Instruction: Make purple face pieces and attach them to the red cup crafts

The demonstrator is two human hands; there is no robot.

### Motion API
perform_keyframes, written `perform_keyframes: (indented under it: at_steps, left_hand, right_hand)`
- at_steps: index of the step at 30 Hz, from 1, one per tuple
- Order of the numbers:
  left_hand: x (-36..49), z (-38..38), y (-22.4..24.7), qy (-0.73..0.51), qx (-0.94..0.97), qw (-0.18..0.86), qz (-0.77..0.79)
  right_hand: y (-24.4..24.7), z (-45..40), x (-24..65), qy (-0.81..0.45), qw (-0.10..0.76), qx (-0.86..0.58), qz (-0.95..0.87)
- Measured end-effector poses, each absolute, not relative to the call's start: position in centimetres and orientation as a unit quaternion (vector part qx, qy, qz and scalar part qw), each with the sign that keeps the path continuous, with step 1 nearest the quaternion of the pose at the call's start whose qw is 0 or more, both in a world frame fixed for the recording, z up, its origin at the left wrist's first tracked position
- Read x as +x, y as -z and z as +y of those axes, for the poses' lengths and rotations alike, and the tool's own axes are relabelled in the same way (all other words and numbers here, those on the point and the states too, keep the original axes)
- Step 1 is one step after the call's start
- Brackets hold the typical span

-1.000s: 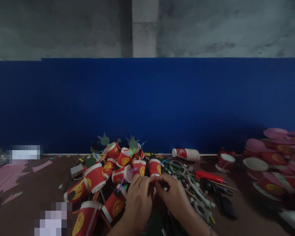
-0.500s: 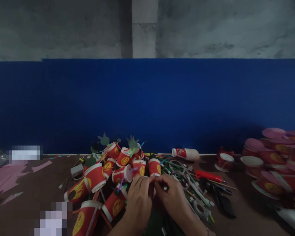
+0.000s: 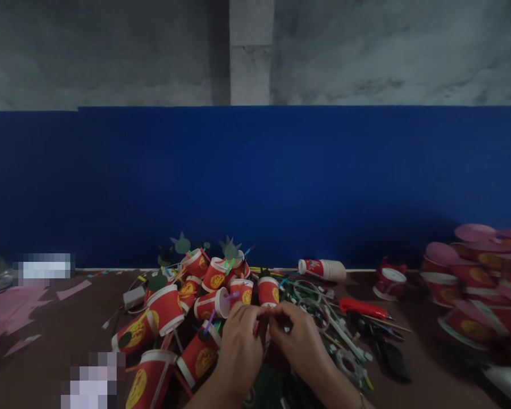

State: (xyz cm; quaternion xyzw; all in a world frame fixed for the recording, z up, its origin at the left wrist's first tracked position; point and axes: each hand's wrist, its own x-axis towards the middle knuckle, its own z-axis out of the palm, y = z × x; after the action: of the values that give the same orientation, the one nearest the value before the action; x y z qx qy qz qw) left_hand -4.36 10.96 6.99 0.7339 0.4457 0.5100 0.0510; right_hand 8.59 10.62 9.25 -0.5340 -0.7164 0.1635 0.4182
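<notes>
My left hand (image 3: 242, 343) and my right hand (image 3: 297, 338) meet fingertip to fingertip at the middle of the table. Both are closed in a pinch; what lies between the fingers is too small and hidden to name. Just beyond the fingertips stands a red paper cup (image 3: 268, 292) with a yellow print. Another red cup (image 3: 241, 291) is beside it, partly behind my left hand. To the left of that hand, a tilted cup (image 3: 201, 349) and a cup lying on its side (image 3: 208, 305) with a purple strip are close by.
More red cups (image 3: 165, 307) with coloured strips and green paper shapes pile up at left. Right of my hands lie tangled strips and tape rolls (image 3: 347, 363), a red-handled tool (image 3: 363, 308) and a cup stack (image 3: 322, 269). Pink-topped cups (image 3: 477, 267) stand far right; pink paper (image 3: 17, 307) lies left.
Both hands stay pinched together in nearly the same place, with only slight finger movement. The whole view has shifted a little downward.
</notes>
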Motion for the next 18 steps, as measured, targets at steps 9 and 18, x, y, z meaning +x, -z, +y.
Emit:
perform_keyframes:
  at_steps: [9,18]
  left_hand:
    - [-4.7,12.1,-8.5,-0.522,0.644,0.284,0.483]
    - [-4.0,11.7,-6.9,-0.572,0.639,0.275,0.434]
  right_hand:
    - [-9.8,12.3,11.5,-0.039,0.342,-0.580,-0.738]
    - [-10.1,11.1,10.5,0.011,0.383,-0.463,-0.799]
